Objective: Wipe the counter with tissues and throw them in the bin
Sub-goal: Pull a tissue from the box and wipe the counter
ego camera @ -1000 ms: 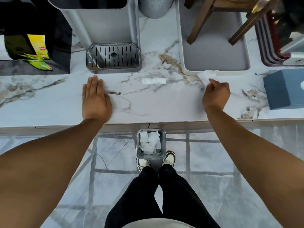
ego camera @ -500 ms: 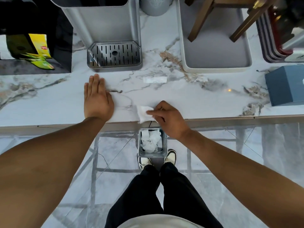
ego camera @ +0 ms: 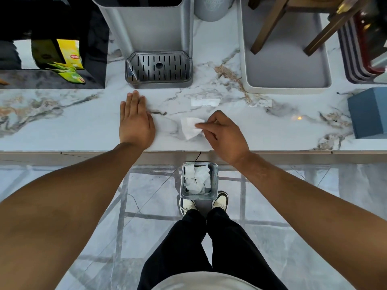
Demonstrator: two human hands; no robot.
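Note:
My right hand (ego camera: 225, 135) pinches a crumpled white tissue (ego camera: 189, 127) and presses it on the white marble counter (ego camera: 62, 130), near the front edge. Flat on the counter to the left of the tissue lies my left hand (ego camera: 135, 120), palm down, fingers together, holding nothing. On the floor below the counter edge, just ahead of my shoes, stands a small grey bin (ego camera: 199, 181) with several crumpled white tissues inside. A blue tissue box (ego camera: 368, 114) sits at the counter's right end.
A grey dispenser with a slotted drip tray (ego camera: 159, 69) stands behind my left hand. A grey tray (ego camera: 284, 65) holds a wooden stand at the back right. A black box with yellow tea packets (ego camera: 69, 59) is at the back left. A small white label (ego camera: 205, 102) lies mid-counter.
My right hand carried the tissue from the grey tray's front edge leftward to the counter's front edge, then slid it slightly away from the edge. My left hand stayed flat in place.

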